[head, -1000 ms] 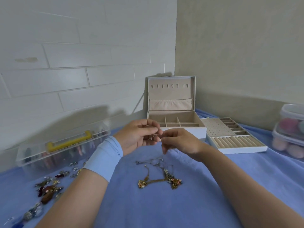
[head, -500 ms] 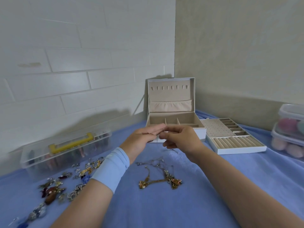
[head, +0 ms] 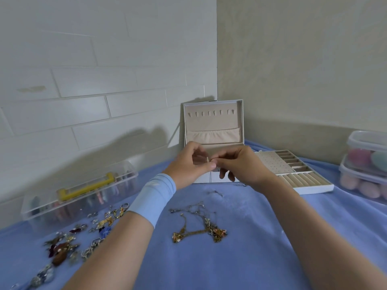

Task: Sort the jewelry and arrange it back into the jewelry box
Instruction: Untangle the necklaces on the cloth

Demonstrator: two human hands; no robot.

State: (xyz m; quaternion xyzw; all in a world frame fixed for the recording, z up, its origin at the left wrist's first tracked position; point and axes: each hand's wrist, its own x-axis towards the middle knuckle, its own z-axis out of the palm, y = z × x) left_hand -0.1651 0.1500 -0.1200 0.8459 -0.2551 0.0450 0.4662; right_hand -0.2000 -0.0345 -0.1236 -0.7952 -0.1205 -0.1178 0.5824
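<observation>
The white jewelry box [head: 213, 122] stands open against the wall corner, its beige lid lining with hooks and a pouch facing me. My left hand [head: 188, 164] and my right hand [head: 243, 164] meet in front of the box, fingertips pinched together on a thin chain [head: 209, 174] that hangs down between them. A tangle of gold necklaces [head: 199, 227] lies on the blue cloth below my hands. A heap of earrings, rings and brooches [head: 83, 233] is spread at the left. The box's removable tray [head: 297, 172] lies to the right of the box.
A clear plastic case with a yellow handle [head: 83, 191] sits along the left wall. Two stacked clear tubs with pastel items [head: 366, 164] stand at the far right. A small silver piece [head: 216, 193] lies on the blue cloth [head: 272, 248] near the box.
Both hands have risen and moved toward the box, still pinched together on the thin chain. The camera has tilted so more of the jewelry heap at the left shows.
</observation>
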